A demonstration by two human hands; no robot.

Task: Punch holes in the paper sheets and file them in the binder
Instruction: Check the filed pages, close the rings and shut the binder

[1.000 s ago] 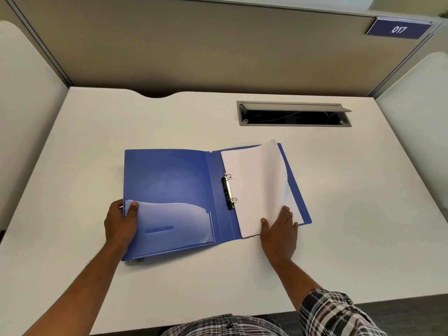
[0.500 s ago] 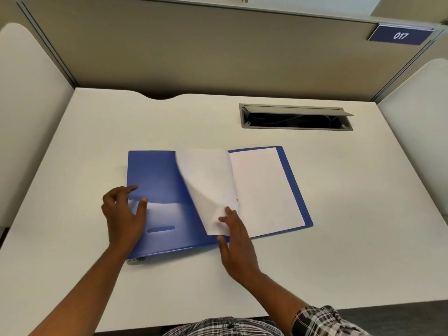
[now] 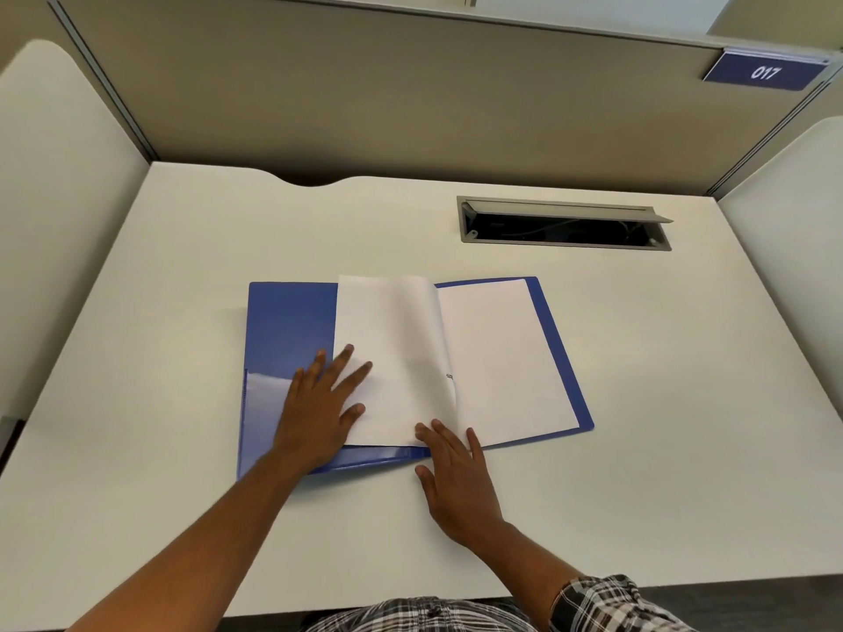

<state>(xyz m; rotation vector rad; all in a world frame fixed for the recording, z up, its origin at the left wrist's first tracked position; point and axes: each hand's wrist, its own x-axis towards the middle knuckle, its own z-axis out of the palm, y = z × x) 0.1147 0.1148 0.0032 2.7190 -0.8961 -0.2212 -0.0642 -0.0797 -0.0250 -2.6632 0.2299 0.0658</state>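
Paper sheets, thin, white and plain, sit in the open blue plastic binder [image 3: 292, 330] near the middle of the white table [image 3: 684, 403]. One turned white sheet [image 3: 387, 353] arches over the spine onto the left cover, while the flat white stack [image 3: 502, 358] lies on the right cover. Only a small glint of the metal ring clip [image 3: 450, 377] shows at the fold.

The left hand [image 3: 319, 412] lies flat with fingers spread, pressing the turned sheet's outer edge down onto the left cover. The right hand [image 3: 456, 476] is open and holds nothing, its fingertips resting on the near edge of the pages at the spine.

Paper this thin looks light, limp and easy to crease, and it would likely tear at the punched holes if pulled sideways against the ring. It is best taken by a free corner or the outer long edge, lifted gently. The binder's covers look smooth and slippery, flexible rather than rigid, so a flat palm should keep it from sliding.

A grey cable hatch [image 3: 565, 223] is set into the table well behind.
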